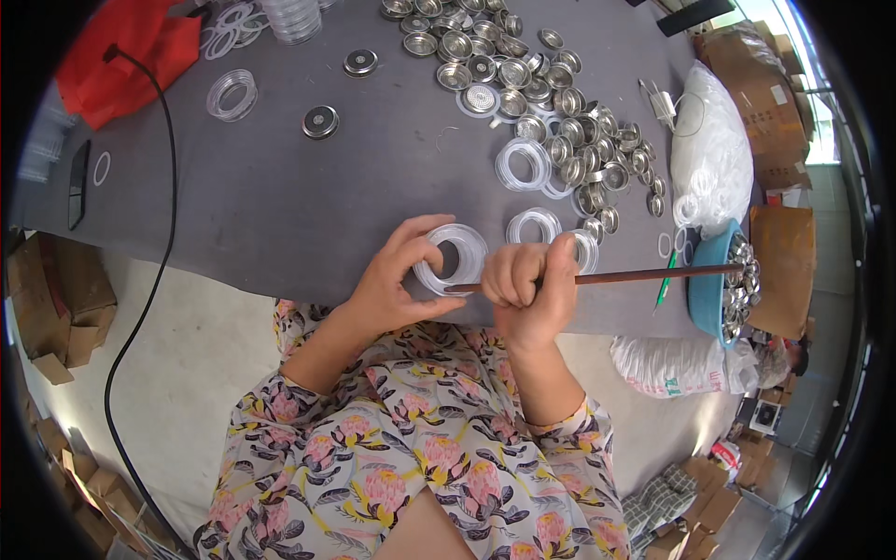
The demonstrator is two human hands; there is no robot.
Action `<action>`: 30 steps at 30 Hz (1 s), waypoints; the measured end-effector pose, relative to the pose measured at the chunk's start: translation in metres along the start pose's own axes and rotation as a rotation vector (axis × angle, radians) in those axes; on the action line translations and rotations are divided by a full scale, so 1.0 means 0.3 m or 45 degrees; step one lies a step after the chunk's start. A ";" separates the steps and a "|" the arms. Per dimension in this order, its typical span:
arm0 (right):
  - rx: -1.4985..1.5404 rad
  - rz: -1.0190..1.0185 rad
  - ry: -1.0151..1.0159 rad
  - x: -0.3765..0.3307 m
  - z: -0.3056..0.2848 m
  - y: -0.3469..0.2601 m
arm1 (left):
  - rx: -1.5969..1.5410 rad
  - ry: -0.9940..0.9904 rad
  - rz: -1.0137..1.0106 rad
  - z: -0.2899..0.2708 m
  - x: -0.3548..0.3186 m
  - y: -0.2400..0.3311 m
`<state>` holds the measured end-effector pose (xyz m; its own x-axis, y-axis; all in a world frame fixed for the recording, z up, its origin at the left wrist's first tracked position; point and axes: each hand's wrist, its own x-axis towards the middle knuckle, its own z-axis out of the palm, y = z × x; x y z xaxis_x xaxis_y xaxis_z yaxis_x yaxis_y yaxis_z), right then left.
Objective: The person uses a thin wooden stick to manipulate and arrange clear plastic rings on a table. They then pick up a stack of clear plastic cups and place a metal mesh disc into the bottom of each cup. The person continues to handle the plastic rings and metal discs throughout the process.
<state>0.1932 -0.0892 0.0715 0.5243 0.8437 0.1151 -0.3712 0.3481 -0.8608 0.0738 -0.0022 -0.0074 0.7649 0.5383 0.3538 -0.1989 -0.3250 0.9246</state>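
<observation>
1. Looking down from the head camera: left hand (392, 280) curled with fingers clamped around a stack of clear plastic rings (451, 259) at the near edge of the grey felt-covered table (308, 196).
2. Right hand (530, 285) closed in a fist on a thin brown wooden stick (644, 274), tip touching the ring stack.
3. Heaped beyond: shiny round metal caps (551, 112); more in a blue plastic bowl (705, 285) at right.
4. Risk, as judged: stack so near the edge could slip off and scatter if pushed hard by the stick.
</observation>
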 end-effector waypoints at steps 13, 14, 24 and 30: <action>0.046 0.007 -0.016 0.019 0.009 0.028 | 0.001 0.017 0.031 0.001 0.012 0.011; 0.083 -0.019 -0.012 0.024 0.013 0.042 | -0.029 0.043 0.039 0.009 0.007 0.003; -0.377 -0.285 -0.151 0.070 -0.023 -0.004 | -0.287 0.102 -0.072 0.044 -0.028 -0.029; -0.138 0.024 -0.047 0.019 0.008 -0.008 | -0.398 0.107 -0.143 0.051 -0.031 -0.019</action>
<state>0.1952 -0.0842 0.0755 0.4888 0.8649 0.1146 -0.2946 0.2872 -0.9114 0.0773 -0.0172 -0.0182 0.7422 0.6235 0.2459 -0.3043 -0.0134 0.9525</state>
